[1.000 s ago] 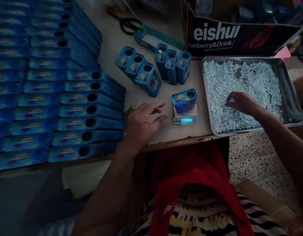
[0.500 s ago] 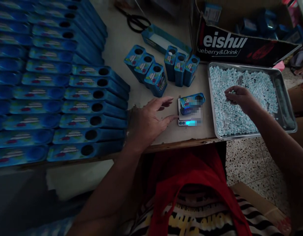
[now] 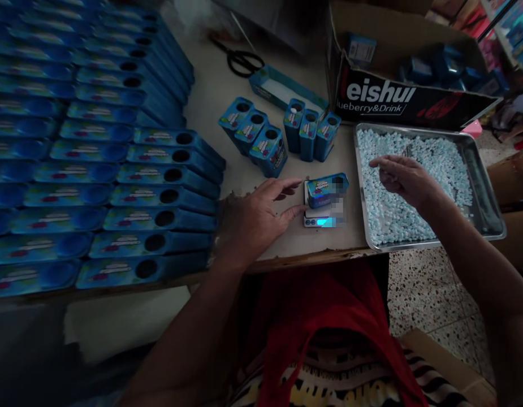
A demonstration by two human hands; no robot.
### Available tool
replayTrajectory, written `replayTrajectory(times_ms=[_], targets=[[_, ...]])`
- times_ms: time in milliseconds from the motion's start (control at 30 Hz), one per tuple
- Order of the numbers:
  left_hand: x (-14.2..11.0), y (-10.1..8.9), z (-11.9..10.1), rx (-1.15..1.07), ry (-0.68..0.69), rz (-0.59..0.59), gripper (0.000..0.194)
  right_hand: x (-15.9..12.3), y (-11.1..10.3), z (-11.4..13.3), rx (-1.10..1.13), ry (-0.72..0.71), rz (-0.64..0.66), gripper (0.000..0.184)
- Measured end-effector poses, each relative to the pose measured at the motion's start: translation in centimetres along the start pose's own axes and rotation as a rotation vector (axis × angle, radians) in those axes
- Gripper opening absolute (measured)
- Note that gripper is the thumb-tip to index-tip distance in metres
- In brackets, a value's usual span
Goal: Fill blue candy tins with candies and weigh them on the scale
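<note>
My left hand is open beside a small white scale with a lit display. Its thumb tip is at the scale's left edge, its fingers spread behind. On the scale stands a blue plastic container with a round hole in its top; blurred blocks cover part of both. My right hand hovers over the left part of a metal tray spread with small pale-blue pellets. Its fingers are curled, the index finger more stretched, and whatever they hold is hidden.
Rows of blue containers fill the table's left side. Several more containers stand behind the scale, before a long open box and black scissors. A black printed carton holding blue containers stands behind the tray.
My right hand has shifted left over the tray and lifted a little from the pellets. My left hand stays beside the scale. The whole view has tilted slightly.
</note>
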State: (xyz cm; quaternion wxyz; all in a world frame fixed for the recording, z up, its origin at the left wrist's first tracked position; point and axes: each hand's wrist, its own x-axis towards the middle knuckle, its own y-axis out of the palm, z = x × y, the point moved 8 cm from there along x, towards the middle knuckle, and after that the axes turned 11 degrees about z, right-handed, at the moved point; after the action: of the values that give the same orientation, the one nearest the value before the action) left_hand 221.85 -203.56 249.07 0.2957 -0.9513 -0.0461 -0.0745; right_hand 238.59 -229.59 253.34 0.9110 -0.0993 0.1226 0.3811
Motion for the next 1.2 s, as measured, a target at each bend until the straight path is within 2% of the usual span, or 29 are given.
replayTrajectory(times_ms=[100,200,400,500,600,700,800,900,1000,1200], targets=[[0.1,-0.2,-0.1,0.000,-0.018,0.010,0.047,-0.1,4.3,3.6,-0.280,-0.153,0.090,0.028],[0.0,-0.4,0.1,-0.003,-0.029,0.010,0.045,-0.1,7.0,5.1,-0.585,-0.242,0.111,0.025],[-0.4,-0.4,0.6,-0.007,-0.011,0.002,0.041,0.7,8.2,3.7,-0.932,-0.164,0.150,0.038],[-0.3,-0.4,0.5,-0.007,0.000,-0.001,0.042,1.0,8.3,3.4,-0.996,-0.120,0.132,0.049],[-0.3,-0.6,0.4,-0.003,0.008,0.003,0.043,1.0,7.5,3.6,-0.776,-0.133,0.070,0.037],[-0.3,-1.3,0.5,-0.007,0.022,-0.016,0.042,0.5,4.0,2.6,-0.298,-0.115,-0.034,0.034],[-0.4,-2.2,0.6,-0.009,0.031,-0.050,0.038,-0.5,-0.8,-0.4,0.086,-0.043,-0.155,0.036],[-0.1,-2.9,-0.3,0.031,0.058,-0.075,0.033,-1.5,-4.2,-4.3,0.243,0.069,-0.196,0.035],[0.8,-3.0,-2.3,0.067,0.101,-0.071,0.029,-2.4,-5.1,-6.7,0.315,0.138,-0.178,0.026],[4.1,-1.1,-5.6,0.133,0.138,0.028,0.018,-3.2,-4.2,-7.0,0.426,0.150,-0.074,0.025]])
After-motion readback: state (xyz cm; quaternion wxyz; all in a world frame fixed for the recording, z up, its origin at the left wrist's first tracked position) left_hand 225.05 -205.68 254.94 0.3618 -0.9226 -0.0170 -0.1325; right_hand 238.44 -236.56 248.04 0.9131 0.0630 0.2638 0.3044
